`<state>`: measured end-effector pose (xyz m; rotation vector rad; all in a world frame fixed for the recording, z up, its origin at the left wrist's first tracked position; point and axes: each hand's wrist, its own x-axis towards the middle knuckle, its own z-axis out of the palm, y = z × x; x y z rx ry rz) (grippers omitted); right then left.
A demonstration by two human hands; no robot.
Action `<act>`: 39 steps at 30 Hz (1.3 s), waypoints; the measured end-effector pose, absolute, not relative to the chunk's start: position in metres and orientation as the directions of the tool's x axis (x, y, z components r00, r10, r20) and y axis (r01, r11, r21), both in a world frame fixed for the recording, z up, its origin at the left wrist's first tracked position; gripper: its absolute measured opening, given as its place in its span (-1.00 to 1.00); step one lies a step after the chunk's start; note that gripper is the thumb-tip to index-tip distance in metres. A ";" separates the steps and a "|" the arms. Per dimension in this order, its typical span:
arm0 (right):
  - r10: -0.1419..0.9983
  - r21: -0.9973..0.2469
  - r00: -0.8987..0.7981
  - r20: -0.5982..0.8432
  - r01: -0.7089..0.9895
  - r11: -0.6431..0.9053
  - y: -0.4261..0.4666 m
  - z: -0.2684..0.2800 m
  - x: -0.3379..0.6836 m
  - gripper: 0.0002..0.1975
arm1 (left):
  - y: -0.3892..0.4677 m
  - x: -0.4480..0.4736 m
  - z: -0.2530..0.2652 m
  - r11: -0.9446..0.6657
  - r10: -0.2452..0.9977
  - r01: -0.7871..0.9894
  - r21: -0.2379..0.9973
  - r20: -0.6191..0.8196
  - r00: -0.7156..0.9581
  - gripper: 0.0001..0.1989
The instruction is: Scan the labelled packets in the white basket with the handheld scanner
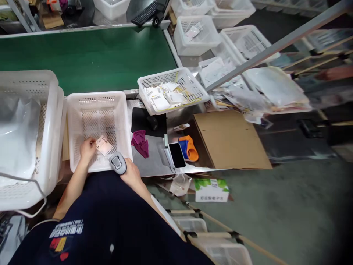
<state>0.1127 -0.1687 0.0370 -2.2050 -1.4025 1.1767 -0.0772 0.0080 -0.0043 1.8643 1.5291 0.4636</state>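
My left hand (88,149) reaches over a white perforated basket (127,129) and pinches the corner of a small printed label card (104,145). A reddish light falls on the card and on the basket's bottom. My right hand (132,173) is wrapped round a grey barcode scanner (118,163), whose head points into the basket at its near right corner. To the right of the basket lie a crumpled purple cloth (140,142) and a black mouse (152,123) on a dark mouse pad (138,119).
A phone (177,155), a blue and orange object (188,148) and a cardboard box (234,140) lie to the right. Behind is a green conveyor belt (96,55). A basket of labels (172,92) stands at the belt's edge, stacked baskets (52,129) at left. A metal bar (275,46) crosses the upper right.
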 end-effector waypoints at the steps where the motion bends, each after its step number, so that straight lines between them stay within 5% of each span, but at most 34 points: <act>1: 0.849 -0.601 0.193 -0.491 0.631 -0.491 -0.168 0.038 0.113 -0.70 | 0.008 -0.077 -0.004 -0.086 0.959 0.723 0.686 -0.140 0.247 -0.89; 22: 0.866 -0.625 0.230 -0.443 0.613 -0.483 -0.172 0.026 0.113 -0.70 | 0.009 -0.077 -0.001 -0.067 0.958 0.757 0.650 -0.169 0.230 -0.90; 24: 0.883 -0.732 0.247 -0.399 0.495 -0.469 -0.174 0.022 0.114 -0.73 | 0.010 -0.079 -0.002 -0.060 0.957 0.761 0.646 -0.179 0.227 -0.90; 28: 0.895 -0.939 0.288 -0.341 -0.065 -0.337 -0.182 0.024 0.130 -0.55 | 0.009 -0.079 -0.002 -0.054 0.954 0.770 0.636 -0.196 0.228 -0.89; 31: 0.873 -0.893 0.262 -0.413 -0.305 -0.331 -0.187 0.039 0.151 -0.54 | 0.009 -0.078 0.001 -0.066 0.952 0.763 0.644 -0.188 0.241 -0.88; 39: 0.943 -0.794 0.028 -0.330 -0.549 -0.262 -0.180 0.079 0.185 -0.53 | 0.011 -0.079 -0.002 -0.044 0.952 0.754 0.655 -0.202 0.230 -0.89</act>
